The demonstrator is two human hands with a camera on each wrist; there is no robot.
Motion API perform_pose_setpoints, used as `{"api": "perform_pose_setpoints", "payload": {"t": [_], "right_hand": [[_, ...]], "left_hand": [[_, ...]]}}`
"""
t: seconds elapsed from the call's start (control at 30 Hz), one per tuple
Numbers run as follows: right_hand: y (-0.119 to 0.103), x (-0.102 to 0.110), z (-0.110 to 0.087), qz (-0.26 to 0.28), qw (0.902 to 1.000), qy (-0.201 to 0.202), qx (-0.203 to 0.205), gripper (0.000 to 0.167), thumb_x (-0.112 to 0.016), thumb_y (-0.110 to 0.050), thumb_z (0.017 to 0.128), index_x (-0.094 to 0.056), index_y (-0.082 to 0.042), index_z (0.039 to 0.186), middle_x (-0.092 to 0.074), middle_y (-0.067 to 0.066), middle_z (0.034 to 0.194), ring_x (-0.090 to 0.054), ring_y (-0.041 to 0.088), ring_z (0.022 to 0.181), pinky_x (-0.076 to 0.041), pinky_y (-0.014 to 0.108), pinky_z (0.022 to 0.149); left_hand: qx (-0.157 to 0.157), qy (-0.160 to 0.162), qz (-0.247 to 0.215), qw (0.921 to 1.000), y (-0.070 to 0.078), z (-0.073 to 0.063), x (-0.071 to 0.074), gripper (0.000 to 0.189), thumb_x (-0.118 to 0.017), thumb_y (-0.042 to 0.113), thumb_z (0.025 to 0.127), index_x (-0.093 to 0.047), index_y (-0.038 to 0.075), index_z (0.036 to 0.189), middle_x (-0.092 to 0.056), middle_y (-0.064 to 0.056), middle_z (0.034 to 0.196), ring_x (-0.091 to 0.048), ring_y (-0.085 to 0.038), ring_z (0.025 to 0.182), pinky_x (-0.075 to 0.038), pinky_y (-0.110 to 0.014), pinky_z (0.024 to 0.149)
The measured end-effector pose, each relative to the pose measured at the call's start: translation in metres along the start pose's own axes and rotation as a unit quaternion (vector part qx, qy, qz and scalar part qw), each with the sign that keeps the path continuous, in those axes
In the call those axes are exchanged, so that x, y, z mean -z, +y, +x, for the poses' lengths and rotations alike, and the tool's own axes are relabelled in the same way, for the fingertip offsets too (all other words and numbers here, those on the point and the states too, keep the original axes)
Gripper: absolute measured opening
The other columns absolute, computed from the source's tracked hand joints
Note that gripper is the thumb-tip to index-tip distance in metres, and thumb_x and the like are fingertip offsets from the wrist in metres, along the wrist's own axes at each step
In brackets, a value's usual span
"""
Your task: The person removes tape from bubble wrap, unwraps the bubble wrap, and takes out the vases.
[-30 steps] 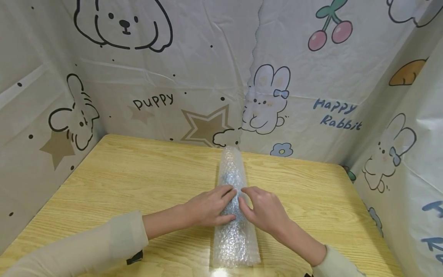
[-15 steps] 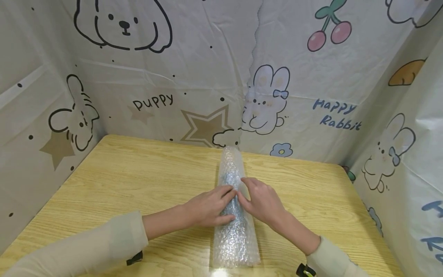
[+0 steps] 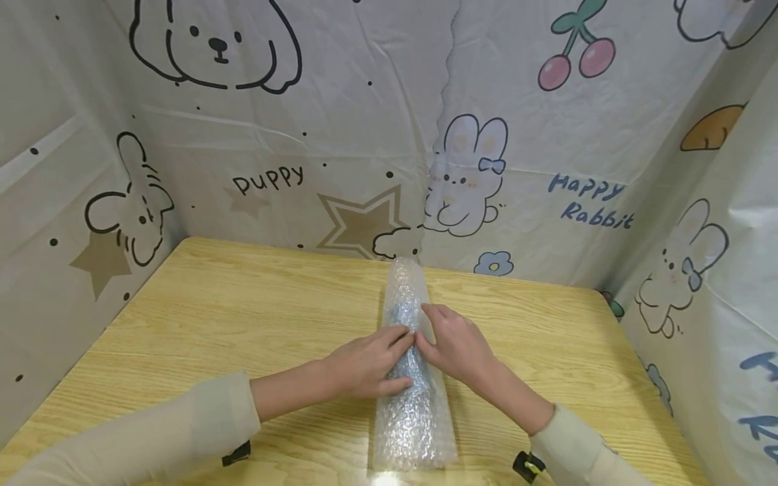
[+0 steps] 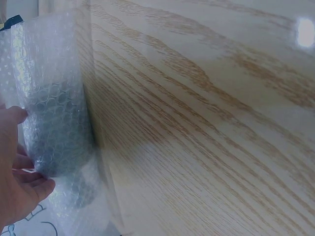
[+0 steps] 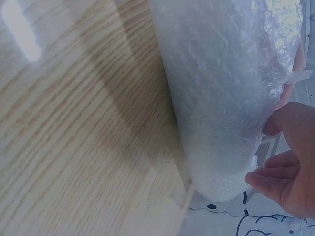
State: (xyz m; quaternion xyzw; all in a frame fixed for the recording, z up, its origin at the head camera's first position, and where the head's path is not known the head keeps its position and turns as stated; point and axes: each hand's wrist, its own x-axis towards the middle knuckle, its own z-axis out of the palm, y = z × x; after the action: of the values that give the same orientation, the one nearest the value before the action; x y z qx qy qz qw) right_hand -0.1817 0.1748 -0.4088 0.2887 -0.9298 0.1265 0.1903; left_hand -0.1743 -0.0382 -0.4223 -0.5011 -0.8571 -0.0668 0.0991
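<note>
The left hand [image 3: 367, 364] rests on the bubble-wrapped roll [image 3: 413, 425], thumb and fingers spread, not clamped. The roll lies lengthwise mid-table [image 3: 243, 304]; it looks light, soft-skinned, perhaps fragile inside, best held around its darker middle. The right hand [image 3: 458, 344] touches its right side, thumb and fingertips apart, farther toward the back than 1 second earlier.

Bubble wrap [image 3: 416, 432] blurs the bluish object [image 4: 59, 128] inside beyond telling; the left grip [image 3: 372, 364] hides part of it. The bottom edge cuts off the tabletop [image 3: 243, 290].
</note>
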Motion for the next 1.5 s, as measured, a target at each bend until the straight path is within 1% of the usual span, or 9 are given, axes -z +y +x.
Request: {"api": "perform_pose_setpoints", "payload": {"t": [0.2,0.33,0.53,0.67,0.83,0.9,1.2,1.33,1.5], "right_hand": [[0.000,0.001,0.004,-0.003,0.9998,-0.020,-0.001,0.045,-0.073,-0.019,0.087,-0.063,0.007,0.122,-0.069,0.021,0.112,-0.071,0.033,0.088,-0.061,0.041,0.071],[-0.001,0.002,0.005,0.001,0.9996,-0.030,-0.003,0.043,-0.074,-0.017,0.087,-0.064,0.007,0.121,-0.069,0.021,0.113,-0.071,0.032,0.090,-0.061,0.040,0.072],[-0.002,0.002,0.008,0.001,0.9992,-0.040,-0.006,0.038,-0.073,-0.010,0.085,-0.067,0.007,0.118,-0.070,0.020,0.111,-0.071,0.030,0.088,-0.061,0.037,0.069],[-0.002,0.000,0.010,-0.003,0.9994,-0.036,-0.002,0.033,-0.071,-0.006,0.085,-0.068,0.007,0.115,-0.071,0.021,0.107,-0.071,0.028,0.081,-0.060,0.036,0.064],[-0.001,-0.003,0.011,-0.013,0.9996,-0.023,-0.006,0.028,-0.070,-0.001,0.084,-0.070,0.006,0.111,-0.072,0.020,0.102,-0.066,0.019,0.066,-0.058,0.032,0.056],[0.000,-0.005,0.012,-0.015,0.9997,-0.019,-0.010,0.027,-0.069,0.000,0.084,-0.071,0.006,0.110,-0.072,0.019,0.101,-0.064,0.017,0.063,-0.058,0.031,0.056],[0.001,-0.008,0.016,-0.033,0.9994,-0.011,-0.004,0.019,-0.070,0.001,0.085,-0.072,0.005,0.103,-0.072,0.016,0.091,-0.066,0.021,0.065,-0.057,0.033,0.054],[0.003,-0.010,0.017,-0.043,0.9990,-0.011,0.005,0.008,-0.071,0.000,0.086,-0.071,-0.001,0.093,-0.070,0.011,0.082,-0.062,0.019,0.060,-0.053,0.032,0.049],[0.006,-0.013,0.018,-0.047,0.9986,-0.005,0.024,0.005,-0.073,-0.003,0.087,-0.072,-0.003,0.092,-0.072,0.011,0.086,-0.066,0.021,0.065,-0.056,0.033,0.052]], "left_hand": [[0.009,-0.016,0.001,0.9998,0.000,0.000,0.001,0.076,-0.056,0.050,0.099,-0.043,-0.008,0.145,-0.048,-0.023,0.142,-0.049,-0.031,0.130,-0.046,-0.035,0.105],[0.004,-0.010,0.005,0.9999,0.000,0.001,0.001,0.075,-0.056,0.050,0.099,-0.043,-0.009,0.145,-0.049,-0.023,0.141,-0.050,-0.031,0.129,-0.046,-0.034,0.105],[-0.002,-0.003,0.010,0.9999,0.000,0.000,-0.001,0.075,-0.057,0.050,0.098,-0.044,-0.008,0.145,-0.051,-0.021,0.139,-0.052,-0.030,0.127,-0.047,-0.033,0.103],[0.001,-0.002,0.004,1.0000,0.000,0.000,-0.001,0.074,-0.058,0.049,0.098,-0.045,-0.007,0.144,-0.051,-0.021,0.139,-0.052,-0.029,0.127,-0.048,-0.033,0.103],[-0.004,0.007,0.007,0.9999,-0.001,0.000,-0.002,0.074,-0.059,0.049,0.097,-0.046,-0.008,0.143,-0.052,-0.022,0.137,-0.053,-0.029,0.125,-0.049,-0.033,0.101],[-0.005,0.010,0.008,0.9999,-0.001,0.000,-0.002,0.074,-0.059,0.049,0.097,-0.047,-0.008,0.143,-0.052,-0.022,0.137,-0.053,-0.029,0.125,-0.049,-0.034,0.101],[-0.006,0.012,0.008,0.9999,-0.002,-0.001,-0.001,0.073,-0.059,0.049,0.097,-0.046,-0.007,0.143,-0.051,-0.022,0.137,-0.053,-0.030,0.125,-0.049,-0.034,0.102],[-0.007,0.009,0.009,0.9999,-0.001,-0.001,-0.001,0.073,-0.058,0.050,0.098,-0.046,-0.007,0.143,-0.051,-0.022,0.138,-0.052,-0.030,0.126,-0.048,-0.034,0.103],[-0.006,0.002,0.010,0.9999,-0.001,-0.001,0.000,0.072,-0.057,0.049,0.098,-0.046,-0.007,0.143,-0.051,-0.021,0.139,-0.051,-0.030,0.127,-0.047,-0.034,0.104]]}}
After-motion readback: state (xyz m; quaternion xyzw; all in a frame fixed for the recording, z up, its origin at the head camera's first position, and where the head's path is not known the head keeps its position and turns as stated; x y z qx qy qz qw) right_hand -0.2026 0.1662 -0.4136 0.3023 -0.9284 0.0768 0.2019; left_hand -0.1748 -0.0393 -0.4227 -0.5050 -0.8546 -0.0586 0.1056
